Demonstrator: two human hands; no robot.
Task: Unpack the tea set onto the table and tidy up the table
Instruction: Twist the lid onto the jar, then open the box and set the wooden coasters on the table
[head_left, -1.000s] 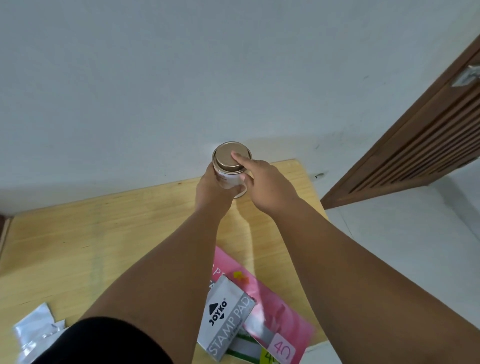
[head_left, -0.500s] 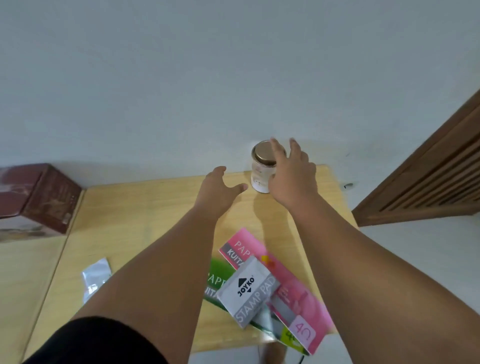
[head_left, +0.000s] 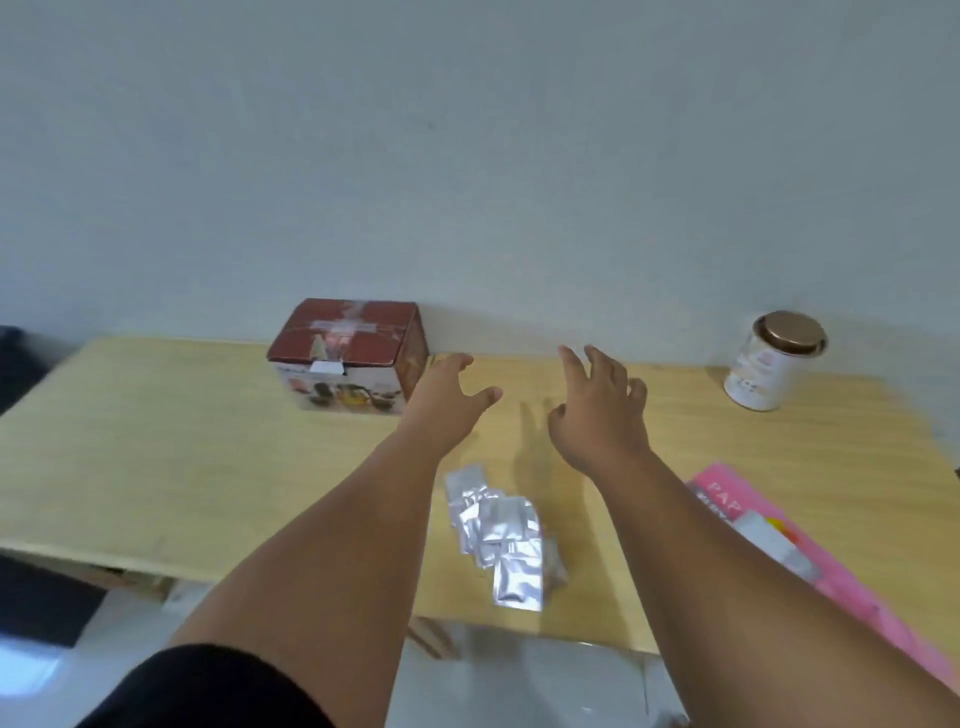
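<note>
A dark red tea set box (head_left: 349, 354), taped shut on top, stands at the back of the wooden table (head_left: 156, 457) against the wall. My left hand (head_left: 445, 399) hovers just right of the box, fingers spread, holding nothing. My right hand (head_left: 597, 410) is beside it, also spread and empty, above the middle of the table. A white jar with a bronze lid (head_left: 774, 361) stands upright at the back right, apart from both hands.
Several silver foil sachets (head_left: 501, 530) lie in a loose pile near the table's front edge, between my forearms. Pink paper packs (head_left: 769, 514) lie at the right, partly under my right arm. The wall runs along the table's back edge.
Both hands let go of the jar, which now stands at the back right. The hands and the view swung left, bringing the red box and the sachet pile into sight.
</note>
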